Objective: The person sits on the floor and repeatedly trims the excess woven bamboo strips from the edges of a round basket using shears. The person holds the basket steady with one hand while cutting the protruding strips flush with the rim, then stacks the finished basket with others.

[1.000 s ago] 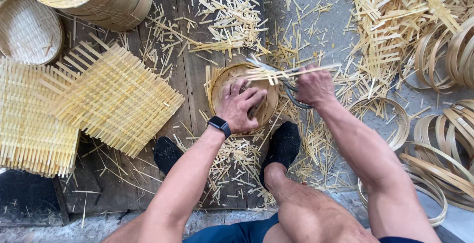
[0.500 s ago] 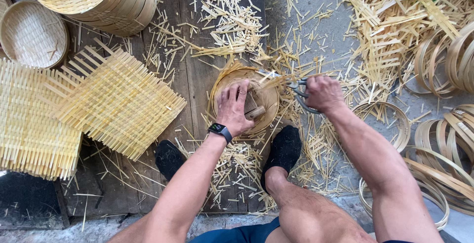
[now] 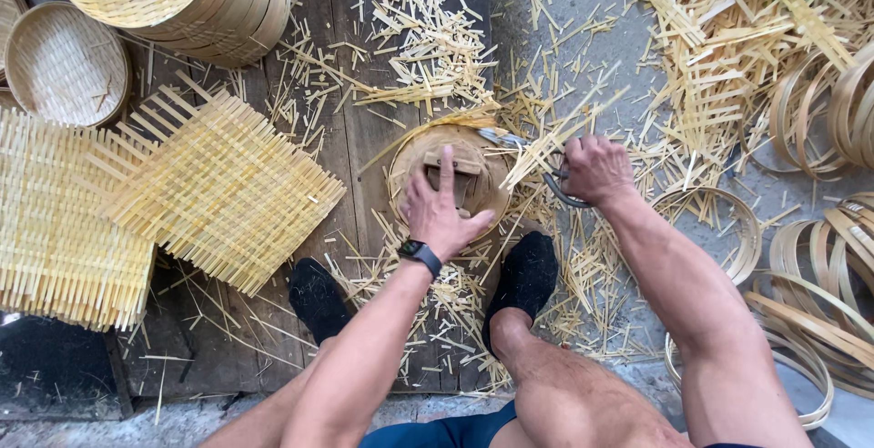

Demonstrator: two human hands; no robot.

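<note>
Left hand (image 3: 441, 215) spread flat, palm down on a round wooden form (image 3: 450, 178) with a small block on top, fingers splayed rather than closed, likely pressing to pin a woven bamboo piece under the form so nothing shifts. Right hand (image 3: 594, 168) closed around the handles of shears (image 3: 546, 170), blades pointing toward the form's right rim where loose strip ends (image 3: 555, 138) stick out, seemingly placed for trimming close to the edge. Form sitting on a wooden platform (image 3: 360, 138), near its right edge, just above two black-shod feet (image 3: 523, 275) braced either side. Square woven mats (image 3: 214, 188) stacked near the platform's left edge, finished baskets (image 3: 196, 2) at the far left corner, bamboo hoops (image 3: 810, 311) heaped on the ground off to the right, within reach
</note>
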